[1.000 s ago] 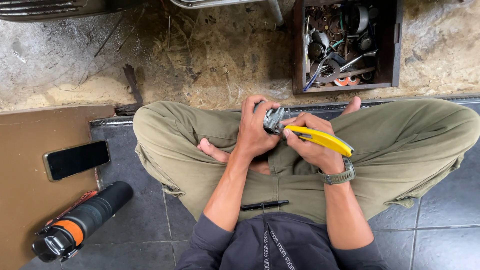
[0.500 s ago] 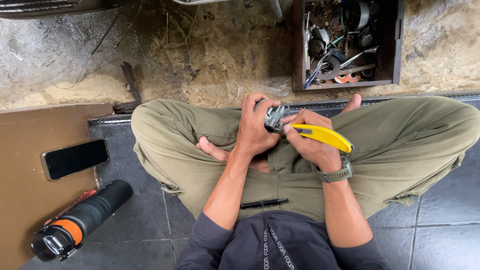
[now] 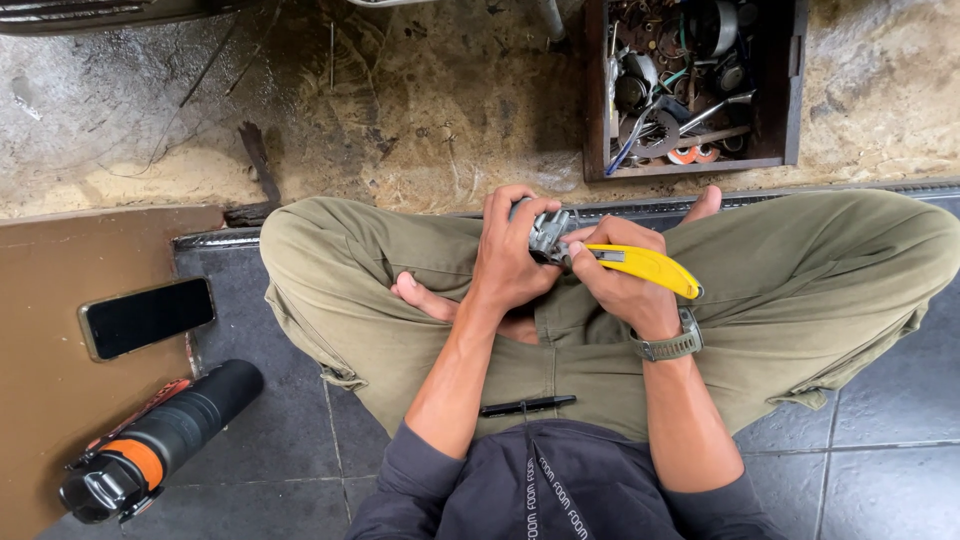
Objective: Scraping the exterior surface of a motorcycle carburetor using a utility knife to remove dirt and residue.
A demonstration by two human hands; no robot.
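Seated cross-legged, the person clamps a small metal part in the left hand over the lap. The right hand grips a yellow utility knife; its blade should press away from fingers, with short strokes.
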